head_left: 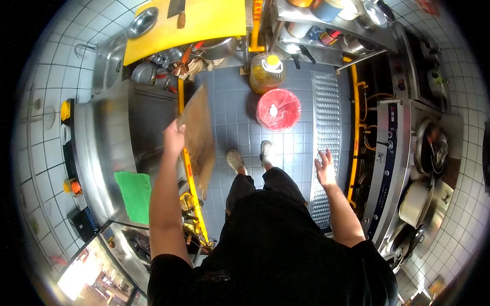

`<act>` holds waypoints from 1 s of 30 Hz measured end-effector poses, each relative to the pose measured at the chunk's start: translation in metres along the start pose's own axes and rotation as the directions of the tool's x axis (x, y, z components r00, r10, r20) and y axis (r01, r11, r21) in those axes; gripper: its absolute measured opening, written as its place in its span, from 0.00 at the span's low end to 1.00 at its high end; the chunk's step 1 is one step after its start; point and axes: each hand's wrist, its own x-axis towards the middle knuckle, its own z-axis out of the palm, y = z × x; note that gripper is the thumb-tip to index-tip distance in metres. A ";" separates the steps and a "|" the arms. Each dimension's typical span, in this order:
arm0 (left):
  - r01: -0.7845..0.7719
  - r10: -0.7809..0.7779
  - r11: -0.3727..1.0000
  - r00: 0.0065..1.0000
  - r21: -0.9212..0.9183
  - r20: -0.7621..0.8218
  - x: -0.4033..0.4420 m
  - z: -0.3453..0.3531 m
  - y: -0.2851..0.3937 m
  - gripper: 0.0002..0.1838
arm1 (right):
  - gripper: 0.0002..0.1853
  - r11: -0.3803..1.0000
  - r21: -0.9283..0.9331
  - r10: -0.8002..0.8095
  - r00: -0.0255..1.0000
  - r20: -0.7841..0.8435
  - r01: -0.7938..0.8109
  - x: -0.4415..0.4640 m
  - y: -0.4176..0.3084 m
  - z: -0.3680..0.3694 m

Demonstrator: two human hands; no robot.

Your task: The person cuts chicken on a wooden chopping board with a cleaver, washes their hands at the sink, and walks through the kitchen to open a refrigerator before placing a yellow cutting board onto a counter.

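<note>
My left hand (174, 136) is closed on the edge of a brown flat sheet (200, 145) that looks like cardboard. The sheet hangs beside the steel counter, over the grey tiled floor, and is slightly blurred. My right hand (325, 171) is held out on the other side, fingers apart, with nothing in it. Beneath that hand runs a metal floor grate (327, 107). Ahead of my feet stands a red bin (286, 109) lined with a clear bag, with a small white thing inside.
A large oil jug (266, 76) with a yellow cap stands behind the bin. At left are a steel counter (104, 148) with a green cloth (133, 196) and a yellow cutting board (214, 20). The stove (388, 153) with pans and yellow pipes (353, 127) lines the right side.
</note>
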 end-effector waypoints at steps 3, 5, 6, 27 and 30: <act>0.032 -0.018 0.993 0.993 0.117 -0.119 0.018 -0.006 -0.060 0.15 | 0.24 1.000 -0.010 0.014 1.000 -0.018 -0.014 0.000 0.008 -0.008; 0.294 -0.300 0.954 0.946 -0.064 -0.126 0.006 -0.030 -0.029 0.14 | 0.24 0.996 0.013 0.091 0.996 -0.012 -0.091 -0.003 0.004 -0.017; 0.416 -0.433 0.897 0.894 -0.152 -0.111 -0.002 -0.040 -0.018 0.14 | 0.24 0.991 0.025 0.130 0.992 -0.008 -0.129 -0.005 0.002 -0.019; 0.070 -0.078 0.992 0.994 0.103 0.080 -0.021 0.053 -0.017 0.19 | 0.26 0.995 -0.066 0.077 0.996 0.054 -0.073 0.004 0.000 -0.004; 0.090 -0.092 0.996 0.989 0.021 0.116 -0.019 0.053 -0.016 0.17 | 0.25 0.994 -0.073 0.088 0.995 0.044 -0.085 0.002 0.021 0.002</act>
